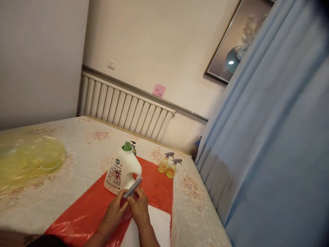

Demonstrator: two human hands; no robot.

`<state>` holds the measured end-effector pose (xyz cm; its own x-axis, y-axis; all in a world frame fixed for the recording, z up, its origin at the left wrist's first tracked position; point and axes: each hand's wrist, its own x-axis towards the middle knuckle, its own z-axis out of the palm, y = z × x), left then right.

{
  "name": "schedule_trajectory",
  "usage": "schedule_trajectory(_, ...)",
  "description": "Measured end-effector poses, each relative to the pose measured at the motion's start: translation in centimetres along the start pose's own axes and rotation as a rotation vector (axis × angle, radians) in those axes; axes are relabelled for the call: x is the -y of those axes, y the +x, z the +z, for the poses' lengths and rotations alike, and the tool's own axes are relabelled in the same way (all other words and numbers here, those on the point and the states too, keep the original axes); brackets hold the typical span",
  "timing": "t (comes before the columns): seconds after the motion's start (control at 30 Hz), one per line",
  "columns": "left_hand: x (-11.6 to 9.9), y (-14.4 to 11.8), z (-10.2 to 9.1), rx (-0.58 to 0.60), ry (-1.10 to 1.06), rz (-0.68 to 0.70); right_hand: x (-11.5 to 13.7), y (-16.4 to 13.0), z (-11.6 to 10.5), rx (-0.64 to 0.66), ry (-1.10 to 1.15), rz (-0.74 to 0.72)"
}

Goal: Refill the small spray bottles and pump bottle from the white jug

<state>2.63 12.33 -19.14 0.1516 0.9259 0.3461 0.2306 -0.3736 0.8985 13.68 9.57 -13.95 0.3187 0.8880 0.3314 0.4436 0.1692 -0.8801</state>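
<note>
Both hands meet in front of a large white detergent jug, pinching a grey spray head between them. My left hand [117, 208] has its fingers closed at the near end of the spray head [133, 188]. From the right side, my right hand [140, 207] grips its underside with thumb and fingers; the lower part is hidden by the fingers. Just beyond stands the white jug [125, 168], upright, with a picture label and a green piece [126, 146] in its mouth. Two small spray bottles [162, 165] with yellow liquid and grey heads stand to the right.
A red plastic sheet [156, 183] lies under the jug, with a white sheet [160, 223] on it. Another dark-headed pump bottle [133, 145] is partly hidden behind the jug. Yellow plastic [28, 157] lies at left on the flowered tablecloth [79, 137]. A blue curtain [272, 130] hangs at right.
</note>
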Motion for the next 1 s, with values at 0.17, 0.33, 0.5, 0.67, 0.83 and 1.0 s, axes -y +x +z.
schedule_trajectory(0.17, 0.6, 0.0, 0.0, 0.027, -0.008, -0.015, -0.3, -0.2, 1.6, -0.137, -0.044, 0.070)
schedule_trajectory(0.33, 0.8, 0.1, -0.1, 0.035, -0.010, -0.016, -0.5, -0.4, 2.5, -0.241, -0.102, 0.110)
schedule_trajectory(0.5, 0.0, 0.1, -0.2, -0.005, 0.000, 0.014, -0.2, -0.5, 1.2, -0.124, -0.084, 0.008)
schedule_trajectory(0.67, -0.1, 0.1, -0.1, -0.030, 0.000, 0.016, -0.2, -0.4, 0.7, -0.067, -0.073, -0.029)
schedule_trajectory(0.83, 0.3, 0.0, 0.0, 0.006, 0.007, -0.003, -0.5, -0.4, 1.7, -0.157, -0.091, 0.044)
schedule_trajectory(1.0, 0.4, 0.0, -0.1, -0.001, 0.006, 0.007, -0.5, -0.6, 2.2, -0.223, -0.107, 0.054)
